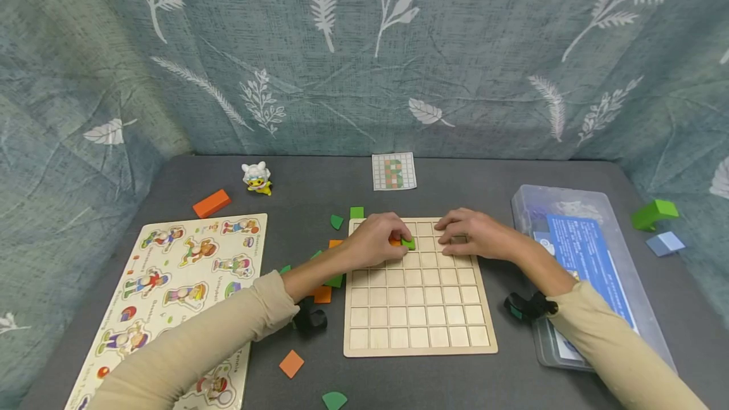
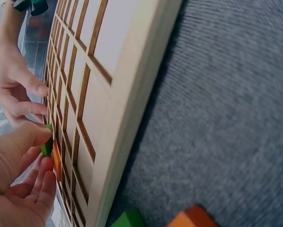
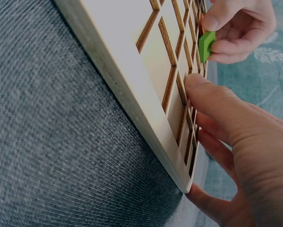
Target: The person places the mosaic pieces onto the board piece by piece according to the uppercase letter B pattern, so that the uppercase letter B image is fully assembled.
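A wooden grid board (image 1: 420, 309) lies in the middle of the grey table. Over its top rows, my left hand (image 1: 400, 240) pinches a small green tile (image 1: 409, 244) between thumb and fingers, tilted on edge just above a cell. An orange tile (image 1: 394, 242) sits right beside it under the same fingers. In the left wrist view the green tile (image 2: 47, 145) and orange tile (image 2: 57, 163) are at my left hand's fingertips (image 2: 39, 137). My right hand (image 1: 452, 233) rests on the board's top right part; its thumb (image 3: 212, 99) presses the board surface (image 3: 146, 61) near the far edge.
A picture puzzle board (image 1: 188, 283) lies at the left, with an orange block (image 1: 211, 203) and a small toy figure (image 1: 257, 177) behind it. A pattern card (image 1: 393, 171) lies at the back. A plastic box (image 1: 575, 258) stands right. Loose orange (image 1: 292, 363) and green tiles (image 1: 334, 400) are scattered left of the board.
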`<state>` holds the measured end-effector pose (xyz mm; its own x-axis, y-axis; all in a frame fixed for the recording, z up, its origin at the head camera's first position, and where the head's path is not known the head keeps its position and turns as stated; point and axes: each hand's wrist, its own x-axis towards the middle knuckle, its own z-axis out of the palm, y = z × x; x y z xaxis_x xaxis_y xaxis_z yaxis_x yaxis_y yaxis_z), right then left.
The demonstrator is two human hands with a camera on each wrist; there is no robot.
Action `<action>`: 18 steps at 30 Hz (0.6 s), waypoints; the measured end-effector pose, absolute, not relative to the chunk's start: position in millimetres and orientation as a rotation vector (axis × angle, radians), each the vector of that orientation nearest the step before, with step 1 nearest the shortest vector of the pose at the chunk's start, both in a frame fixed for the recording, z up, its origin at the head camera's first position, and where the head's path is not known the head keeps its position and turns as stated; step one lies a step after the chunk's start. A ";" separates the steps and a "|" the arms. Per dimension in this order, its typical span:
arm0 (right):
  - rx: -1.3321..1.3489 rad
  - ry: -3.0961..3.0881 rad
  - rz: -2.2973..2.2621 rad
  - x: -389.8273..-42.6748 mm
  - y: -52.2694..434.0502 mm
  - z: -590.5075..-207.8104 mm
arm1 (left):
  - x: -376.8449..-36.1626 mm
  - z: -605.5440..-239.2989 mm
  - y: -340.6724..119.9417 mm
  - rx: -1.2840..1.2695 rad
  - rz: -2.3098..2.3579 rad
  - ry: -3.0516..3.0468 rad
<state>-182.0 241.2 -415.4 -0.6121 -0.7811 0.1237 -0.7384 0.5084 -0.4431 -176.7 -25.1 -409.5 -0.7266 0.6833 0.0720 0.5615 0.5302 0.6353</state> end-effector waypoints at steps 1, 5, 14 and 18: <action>-1.336 2.647 -0.706 -181.9 241.4 -415.3 | -176.9 -410.1 -24.7 1.062 0.968 2.585; -1.315 2.645 -0.710 -180.9 241.5 -413.6 | -176.9 -410.6 -22.3 1.046 0.955 2.591; -1.260 2.635 -0.709 -180.8 240.1 -412.6 | -175.5 -407.9 -17.7 1.027 0.938 2.581; -1.275 2.636 -0.714 -180.8 239.9 -412.4 | -175.5 -406.0 -16.7 1.024 0.909 2.575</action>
